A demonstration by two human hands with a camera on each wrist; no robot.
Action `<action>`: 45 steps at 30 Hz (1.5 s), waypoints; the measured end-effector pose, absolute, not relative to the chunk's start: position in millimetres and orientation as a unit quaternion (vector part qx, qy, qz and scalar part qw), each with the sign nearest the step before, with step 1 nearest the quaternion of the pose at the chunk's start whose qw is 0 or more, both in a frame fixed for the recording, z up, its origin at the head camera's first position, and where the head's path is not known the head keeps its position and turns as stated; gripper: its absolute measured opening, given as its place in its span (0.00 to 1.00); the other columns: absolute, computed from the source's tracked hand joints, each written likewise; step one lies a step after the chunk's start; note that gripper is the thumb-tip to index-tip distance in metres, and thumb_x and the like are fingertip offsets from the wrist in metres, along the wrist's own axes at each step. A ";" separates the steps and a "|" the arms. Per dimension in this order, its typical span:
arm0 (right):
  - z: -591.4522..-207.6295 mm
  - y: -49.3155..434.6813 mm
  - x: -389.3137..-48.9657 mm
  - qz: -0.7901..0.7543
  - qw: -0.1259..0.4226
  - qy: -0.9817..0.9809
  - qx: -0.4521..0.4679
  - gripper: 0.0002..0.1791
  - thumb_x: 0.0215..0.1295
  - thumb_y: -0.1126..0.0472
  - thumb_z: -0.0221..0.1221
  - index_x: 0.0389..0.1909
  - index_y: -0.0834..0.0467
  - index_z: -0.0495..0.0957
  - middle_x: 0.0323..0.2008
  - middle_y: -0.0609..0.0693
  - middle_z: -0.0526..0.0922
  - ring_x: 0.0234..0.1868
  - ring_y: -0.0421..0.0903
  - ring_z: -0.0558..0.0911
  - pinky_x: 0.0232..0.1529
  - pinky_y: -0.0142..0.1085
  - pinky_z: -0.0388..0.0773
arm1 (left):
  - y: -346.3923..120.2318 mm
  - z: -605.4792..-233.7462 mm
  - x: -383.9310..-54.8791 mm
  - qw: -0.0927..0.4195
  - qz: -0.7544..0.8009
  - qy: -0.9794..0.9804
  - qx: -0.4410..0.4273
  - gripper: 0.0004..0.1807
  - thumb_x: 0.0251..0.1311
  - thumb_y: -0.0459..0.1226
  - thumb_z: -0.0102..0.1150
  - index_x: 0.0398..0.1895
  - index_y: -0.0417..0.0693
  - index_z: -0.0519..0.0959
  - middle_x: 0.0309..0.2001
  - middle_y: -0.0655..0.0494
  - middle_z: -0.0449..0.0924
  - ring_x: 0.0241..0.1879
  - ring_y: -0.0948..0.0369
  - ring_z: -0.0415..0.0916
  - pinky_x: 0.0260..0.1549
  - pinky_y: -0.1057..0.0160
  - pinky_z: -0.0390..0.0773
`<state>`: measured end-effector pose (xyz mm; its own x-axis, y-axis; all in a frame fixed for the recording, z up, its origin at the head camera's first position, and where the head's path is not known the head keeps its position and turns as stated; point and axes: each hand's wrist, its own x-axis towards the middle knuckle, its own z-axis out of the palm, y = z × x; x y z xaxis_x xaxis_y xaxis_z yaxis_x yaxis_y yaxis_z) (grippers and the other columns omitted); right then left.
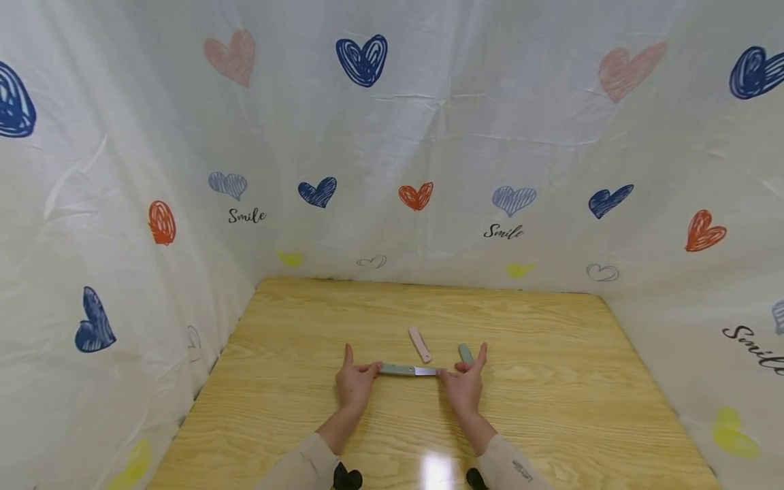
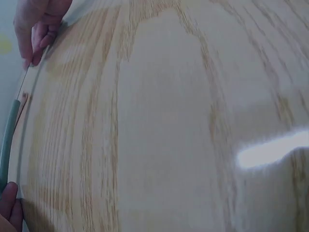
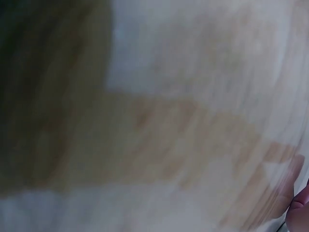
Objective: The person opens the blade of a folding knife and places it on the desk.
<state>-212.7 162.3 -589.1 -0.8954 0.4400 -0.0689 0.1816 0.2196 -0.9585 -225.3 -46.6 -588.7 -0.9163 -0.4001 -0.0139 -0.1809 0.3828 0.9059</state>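
A knife with a pale green handle [image 1: 397, 370] and a bare metal blade [image 1: 425, 371] is stretched level between both hands in the head view. My left hand [image 1: 355, 384] pinches the handle's end, its index finger pointing up and away. At the other end, my right hand [image 1: 463, 389] pinches the blade near its tip. In the left wrist view the green handle [image 2: 8, 140] runs along the left edge, with the right hand [image 2: 41, 24] above it. The right wrist view catches only some fingers [image 3: 287, 188] at its lower right corner.
Beyond the knife a slim pink piece [image 1: 420, 344] lies on the wooden table [image 1: 294, 327]. Another green piece [image 1: 465, 353] lies just behind the right hand, partly covered by it. A white curtain [image 1: 453, 136] printed with hearts surrounds the table's back and sides.
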 end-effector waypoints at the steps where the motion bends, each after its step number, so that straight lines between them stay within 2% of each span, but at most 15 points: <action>1: -589.2 162.1 -213.4 0.590 0.111 -0.775 -0.197 0.67 0.48 0.71 0.71 0.77 0.49 0.31 0.44 0.63 0.73 0.30 0.42 0.81 0.28 0.28 0.76 | -47.2 -588.7 -225.8 0.107 -0.522 -0.829 0.171 0.49 0.50 0.39 0.73 0.73 0.35 0.57 0.25 0.51 0.86 0.22 0.62 0.82 0.31 0.60 0.80; 5: -590.1 161.9 -217.6 0.573 0.116 -0.792 -0.178 0.66 0.47 0.72 0.71 0.77 0.51 0.35 0.42 0.62 0.73 0.29 0.43 0.80 0.28 0.30 0.75 | -50.8 -588.4 -226.5 0.113 -0.504 -0.844 0.146 0.50 0.51 0.40 0.72 0.74 0.41 0.55 0.25 0.55 0.85 0.24 0.65 0.79 0.29 0.62 0.77; 11: -588.2 162.1 -222.6 0.521 0.115 -0.830 -0.162 0.65 0.46 0.71 0.72 0.77 0.53 0.37 0.39 0.59 0.73 0.28 0.44 0.78 0.29 0.33 0.73 | -52.0 -587.9 -226.0 0.113 -0.489 -0.855 0.130 0.49 0.51 0.40 0.73 0.75 0.45 0.56 0.27 0.56 0.84 0.25 0.63 0.78 0.28 0.62 0.76; 15: -587.1 163.2 -222.4 0.512 0.115 -0.836 -0.158 0.64 0.46 0.72 0.71 0.77 0.54 0.38 0.40 0.59 0.73 0.29 0.44 0.79 0.29 0.33 0.74 | -51.1 -587.7 -225.9 0.114 -0.481 -0.861 0.120 0.49 0.50 0.39 0.73 0.74 0.44 0.56 0.27 0.56 0.82 0.24 0.64 0.76 0.26 0.63 0.74; 27: -585.8 164.1 -221.1 0.513 0.118 -0.838 -0.142 0.62 0.47 0.71 0.71 0.77 0.53 0.40 0.42 0.61 0.76 0.29 0.45 0.80 0.31 0.34 0.75 | -55.5 -589.1 -224.1 0.124 -0.499 -0.849 0.123 0.48 0.48 0.40 0.73 0.73 0.44 0.60 0.29 0.54 0.83 0.27 0.62 0.81 0.30 0.60 0.78; 31: -580.8 173.5 -219.3 0.535 0.112 -0.827 -0.133 0.59 0.50 0.69 0.70 0.76 0.54 0.40 0.45 0.63 0.77 0.32 0.45 0.81 0.30 0.32 0.76 | -60.5 -588.1 -223.6 0.133 -0.509 -0.841 0.130 0.47 0.47 0.39 0.75 0.71 0.43 0.61 0.29 0.52 0.84 0.26 0.61 0.81 0.30 0.60 0.79; 37: -571.5 200.0 -224.3 0.540 0.128 -0.820 -0.141 0.57 0.54 0.67 0.69 0.76 0.51 0.41 0.49 0.62 0.76 0.31 0.41 0.81 0.26 0.28 0.76 | -71.0 -584.9 -228.2 0.148 -0.514 -0.836 0.124 0.46 0.49 0.37 0.73 0.71 0.39 0.60 0.29 0.49 0.84 0.24 0.60 0.80 0.26 0.62 0.78; 41: -565.6 211.3 -226.2 0.526 0.138 -0.826 -0.149 0.55 0.55 0.66 0.68 0.76 0.51 0.41 0.50 0.63 0.76 0.32 0.43 0.81 0.26 0.29 0.76 | -73.3 -582.5 -232.8 0.150 -0.505 -0.841 0.122 0.47 0.50 0.39 0.73 0.72 0.40 0.60 0.30 0.50 0.84 0.27 0.59 0.81 0.27 0.62 0.78; 45: -563.7 216.2 -226.0 0.521 0.131 -0.829 -0.156 0.56 0.55 0.65 0.68 0.76 0.51 0.40 0.51 0.64 0.75 0.34 0.45 0.81 0.28 0.30 0.75 | -68.0 -579.1 -238.2 0.131 -0.512 -0.841 0.115 0.47 0.50 0.41 0.73 0.73 0.43 0.59 0.31 0.52 0.83 0.30 0.59 0.82 0.29 0.61 0.79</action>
<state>-226.0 216.2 -563.7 -0.9171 0.3949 0.0552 0.1213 0.4081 -0.9048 -238.2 -68.0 -579.1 -0.9392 -0.3277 0.1024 -0.0594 0.4488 0.8917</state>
